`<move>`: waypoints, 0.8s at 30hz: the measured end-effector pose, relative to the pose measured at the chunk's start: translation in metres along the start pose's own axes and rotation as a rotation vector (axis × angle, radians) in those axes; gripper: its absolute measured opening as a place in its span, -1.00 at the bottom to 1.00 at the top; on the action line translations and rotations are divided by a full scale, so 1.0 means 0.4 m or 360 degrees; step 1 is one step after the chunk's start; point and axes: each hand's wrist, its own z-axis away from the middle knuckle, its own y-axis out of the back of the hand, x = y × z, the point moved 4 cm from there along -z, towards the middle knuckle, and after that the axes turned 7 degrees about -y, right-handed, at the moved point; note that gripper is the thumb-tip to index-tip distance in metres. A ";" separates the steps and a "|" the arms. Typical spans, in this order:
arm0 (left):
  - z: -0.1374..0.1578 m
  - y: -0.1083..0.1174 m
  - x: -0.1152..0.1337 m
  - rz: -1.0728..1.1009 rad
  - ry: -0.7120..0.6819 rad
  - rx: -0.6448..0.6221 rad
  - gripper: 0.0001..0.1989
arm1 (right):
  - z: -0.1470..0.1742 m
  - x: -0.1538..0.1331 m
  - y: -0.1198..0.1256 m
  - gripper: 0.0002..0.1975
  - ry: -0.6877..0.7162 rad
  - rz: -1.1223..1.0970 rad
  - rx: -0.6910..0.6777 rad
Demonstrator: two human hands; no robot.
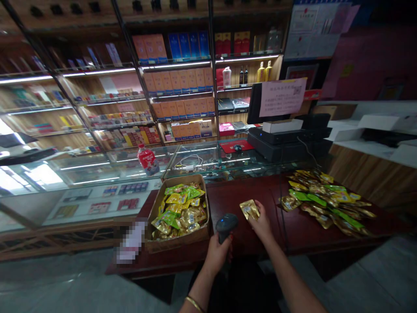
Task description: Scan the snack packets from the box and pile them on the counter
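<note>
In the head view, my left hand (pixel 217 253) is wrapped around a scanner (pixel 226 223) just right of the box (pixel 178 244) of packets (pixel 182 209). My right hand (pixel 262 222) pinches a gold packet (pixel 249 209) farther right of the box, its print unreadable. Well right of the box lies a pile of packets (pixel 325 198). Behind and right of the box, a notice (pixel 282 98) bears a square code and blurred lines.
</note>
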 end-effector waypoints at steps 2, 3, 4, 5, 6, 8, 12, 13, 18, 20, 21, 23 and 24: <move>0.000 -0.001 0.005 -0.0005 0.0001 -0.0024 -0.38 | 0.011 0.006 -0.004 -0.39 0.0020 0.0009 0.0000; 0.000 -0.001 0.008 -0.0008 0.0009 -0.0025 -0.39 | 0.012 0.009 -0.001 -0.43 0.0025 0.0023 0.0009; -0.001 0.000 0.012 -0.0009 0.0021 -0.0020 -0.40 | 0.012 0.011 0.003 -0.47 0.0024 0.0039 0.0022; -0.001 0.000 0.015 -0.0004 0.0032 -0.0009 -0.42 | 0.011 0.013 0.006 -0.50 0.0017 0.0057 0.0036; -0.001 0.001 0.019 0.0006 0.0038 0.0001 -0.44 | 0.009 0.014 0.007 -0.51 0.0005 0.0074 0.0045; -0.002 0.003 0.024 0.0044 0.0029 0.0008 -0.48 | 0.006 0.016 0.006 -0.50 -0.0020 0.0105 0.0051; -0.003 0.008 0.021 0.0141 -0.0014 -0.0018 -0.50 | 0.011 0.012 -0.005 -0.48 -0.0061 0.0147 0.0023; -0.004 0.009 0.018 0.0154 -0.0018 -0.0022 -0.50 | 0.013 0.011 -0.006 -0.48 -0.0071 0.0153 0.0014; -0.007 0.012 0.009 0.0158 0.0001 -0.0047 -0.49 | 0.017 0.004 -0.001 -0.43 -0.0097 0.0157 -0.0033; -0.006 0.010 0.009 0.0162 0.0023 -0.0057 -0.49 | 0.018 -0.002 0.002 -0.40 -0.0113 0.0149 -0.0061; -0.005 0.008 0.009 0.0167 0.0031 -0.0062 -0.48 | 0.018 -0.004 0.002 -0.39 -0.0127 0.0142 -0.0079; -0.005 0.006 0.009 0.0177 0.0036 -0.0067 -0.47 | 0.020 -0.008 0.002 -0.37 -0.0170 0.0118 -0.0113; -0.005 0.004 0.009 0.0182 0.0032 -0.0071 -0.47 | 0.021 -0.009 0.002 -0.35 -0.0199 0.0101 -0.0123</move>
